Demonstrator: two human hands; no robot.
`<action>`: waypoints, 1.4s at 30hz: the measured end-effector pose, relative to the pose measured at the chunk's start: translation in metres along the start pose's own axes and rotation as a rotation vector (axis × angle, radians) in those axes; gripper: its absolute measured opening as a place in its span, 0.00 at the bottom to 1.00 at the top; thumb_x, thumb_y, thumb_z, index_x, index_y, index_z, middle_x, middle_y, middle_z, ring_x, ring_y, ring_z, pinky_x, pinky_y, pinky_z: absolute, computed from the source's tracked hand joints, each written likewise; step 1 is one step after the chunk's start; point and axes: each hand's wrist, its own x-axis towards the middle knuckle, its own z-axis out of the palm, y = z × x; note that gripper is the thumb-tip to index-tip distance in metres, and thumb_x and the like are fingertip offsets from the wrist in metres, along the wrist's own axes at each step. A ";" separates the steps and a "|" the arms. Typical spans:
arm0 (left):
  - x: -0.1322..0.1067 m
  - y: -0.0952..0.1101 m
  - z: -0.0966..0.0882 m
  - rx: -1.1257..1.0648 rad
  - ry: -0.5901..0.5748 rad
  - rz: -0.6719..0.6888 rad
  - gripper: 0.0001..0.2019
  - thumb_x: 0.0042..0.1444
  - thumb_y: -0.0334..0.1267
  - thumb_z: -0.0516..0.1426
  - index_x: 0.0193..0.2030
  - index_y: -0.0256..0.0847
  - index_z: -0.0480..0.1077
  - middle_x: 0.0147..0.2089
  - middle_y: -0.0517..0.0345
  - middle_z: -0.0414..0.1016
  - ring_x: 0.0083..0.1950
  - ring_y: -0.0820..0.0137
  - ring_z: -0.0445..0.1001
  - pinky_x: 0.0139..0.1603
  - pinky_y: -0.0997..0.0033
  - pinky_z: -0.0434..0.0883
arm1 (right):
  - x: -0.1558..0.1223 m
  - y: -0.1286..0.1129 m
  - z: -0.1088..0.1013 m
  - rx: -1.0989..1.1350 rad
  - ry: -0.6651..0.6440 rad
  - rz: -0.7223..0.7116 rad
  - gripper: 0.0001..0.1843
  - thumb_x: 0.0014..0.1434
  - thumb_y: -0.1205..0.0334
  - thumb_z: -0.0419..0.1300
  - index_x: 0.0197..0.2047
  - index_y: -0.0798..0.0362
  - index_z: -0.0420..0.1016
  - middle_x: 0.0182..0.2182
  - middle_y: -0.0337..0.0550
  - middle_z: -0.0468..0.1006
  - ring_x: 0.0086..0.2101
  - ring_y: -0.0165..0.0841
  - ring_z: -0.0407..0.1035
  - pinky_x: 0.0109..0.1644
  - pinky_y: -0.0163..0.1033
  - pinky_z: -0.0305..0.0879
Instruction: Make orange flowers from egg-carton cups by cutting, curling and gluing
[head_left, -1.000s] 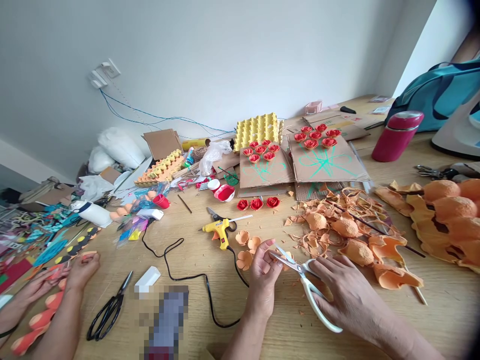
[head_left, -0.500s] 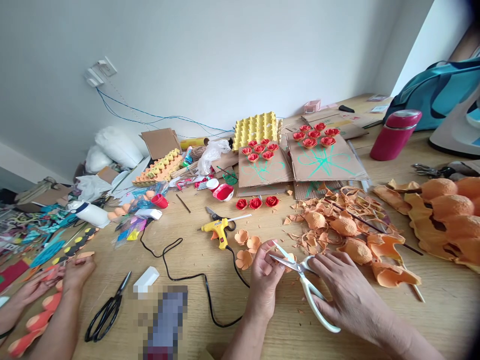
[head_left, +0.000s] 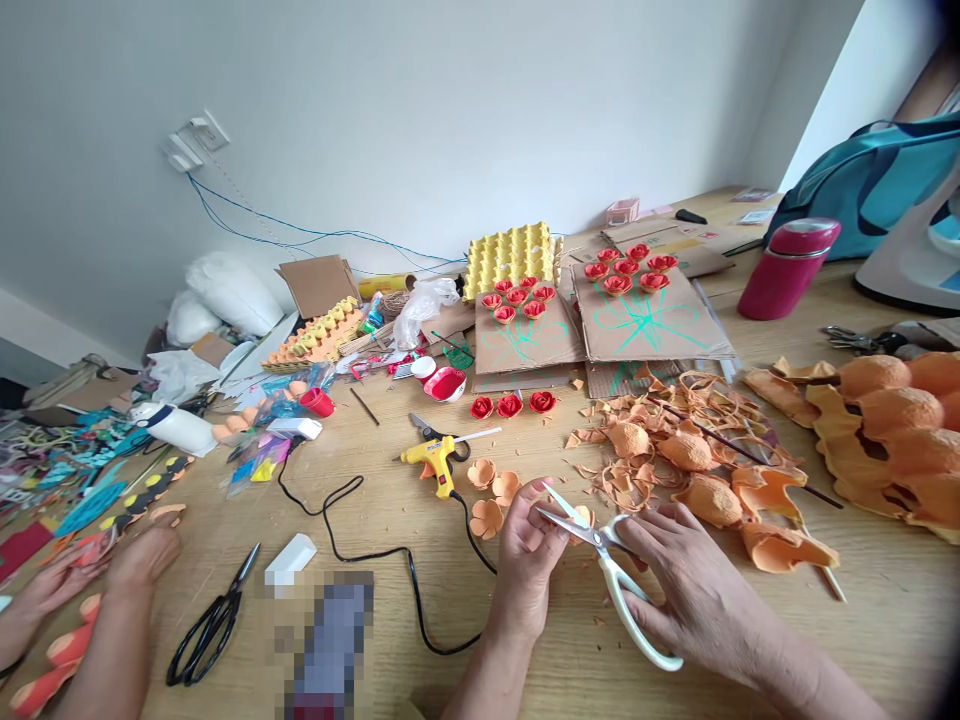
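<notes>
My left hand [head_left: 526, 556] pinches a small orange egg-carton piece [head_left: 579, 521], mostly hidden behind the fingers. My right hand [head_left: 697, 592] grips white-handled scissors [head_left: 611, 565], whose open blades meet the piece at my left fingertips. Three cut orange paper flowers [head_left: 491, 491] lie just left of my left hand. A heap of orange carton cups and trimmings [head_left: 690, 455] lies beyond my right hand.
A yellow glue gun [head_left: 433, 458] with a black cord [head_left: 390, 553] lies ahead. Black scissors [head_left: 211, 627] and a white block [head_left: 291, 558] lie at left, near another person's hands [head_left: 112, 565]. Red paper roses [head_left: 512, 405], cardboard sheets [head_left: 645, 320], a yellow egg tray [head_left: 512, 259] and a magenta flask [head_left: 787, 268] stand farther back.
The scissor blades have opened a little around the orange piece. Both my hands stay nearly in place. The other person's hands at left have drawn slightly lower.
</notes>
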 end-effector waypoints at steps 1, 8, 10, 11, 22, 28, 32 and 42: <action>0.000 0.000 0.000 0.006 0.003 -0.001 0.25 0.47 0.40 0.73 0.52 0.42 0.74 0.33 0.62 0.76 0.35 0.71 0.75 0.45 0.68 0.74 | 0.000 0.000 -0.001 0.002 -0.003 -0.007 0.12 0.64 0.57 0.60 0.33 0.49 0.61 0.29 0.39 0.72 0.31 0.38 0.66 0.42 0.45 0.54; -0.001 0.002 -0.003 0.003 -0.008 -0.004 0.28 0.46 0.41 0.74 0.54 0.43 0.73 0.33 0.63 0.76 0.37 0.71 0.77 0.47 0.67 0.75 | 0.000 -0.003 -0.003 0.040 0.018 -0.033 0.11 0.65 0.59 0.59 0.33 0.49 0.61 0.28 0.37 0.70 0.29 0.35 0.65 0.40 0.43 0.56; -0.001 0.003 -0.004 -0.007 -0.009 -0.004 0.28 0.47 0.40 0.74 0.54 0.43 0.73 0.33 0.63 0.76 0.37 0.72 0.77 0.49 0.68 0.75 | -0.001 -0.002 -0.002 0.046 -0.007 -0.030 0.11 0.66 0.58 0.59 0.33 0.49 0.61 0.27 0.37 0.70 0.29 0.35 0.65 0.40 0.43 0.56; 0.000 0.003 -0.004 -0.011 -0.012 -0.003 0.28 0.47 0.40 0.74 0.54 0.43 0.73 0.33 0.63 0.76 0.37 0.72 0.77 0.50 0.67 0.75 | -0.002 -0.002 -0.001 0.049 -0.020 -0.029 0.11 0.66 0.59 0.58 0.33 0.49 0.61 0.27 0.37 0.70 0.29 0.35 0.65 0.40 0.43 0.57; 0.003 0.003 -0.011 0.131 -0.027 0.081 0.29 0.51 0.42 0.71 0.58 0.46 0.70 0.34 0.62 0.77 0.36 0.71 0.77 0.43 0.71 0.75 | -0.002 0.000 -0.002 0.049 -0.032 -0.049 0.13 0.67 0.57 0.58 0.32 0.48 0.60 0.26 0.36 0.70 0.27 0.34 0.65 0.39 0.42 0.59; 0.009 0.002 -0.022 0.256 -0.070 0.154 0.28 0.53 0.37 0.69 0.61 0.46 0.68 0.34 0.61 0.76 0.37 0.70 0.75 0.50 0.66 0.74 | -0.002 0.005 0.003 0.001 -0.053 -0.059 0.12 0.68 0.61 0.56 0.31 0.48 0.61 0.25 0.36 0.72 0.25 0.33 0.65 0.36 0.40 0.58; 0.010 0.003 -0.023 0.349 -0.068 0.176 0.27 0.54 0.33 0.66 0.61 0.44 0.68 0.34 0.60 0.78 0.39 0.68 0.76 0.52 0.66 0.71 | -0.002 0.010 0.009 -0.035 0.004 -0.029 0.13 0.68 0.60 0.57 0.30 0.48 0.62 0.23 0.36 0.72 0.23 0.33 0.64 0.32 0.40 0.57; 0.012 -0.005 -0.022 0.274 -0.154 0.094 0.29 0.53 0.39 0.69 0.61 0.44 0.68 0.36 0.59 0.75 0.36 0.71 0.73 0.40 0.71 0.72 | 0.001 0.008 -0.002 0.374 0.080 0.254 0.14 0.67 0.52 0.58 0.30 0.48 0.66 0.26 0.38 0.75 0.27 0.34 0.67 0.32 0.39 0.65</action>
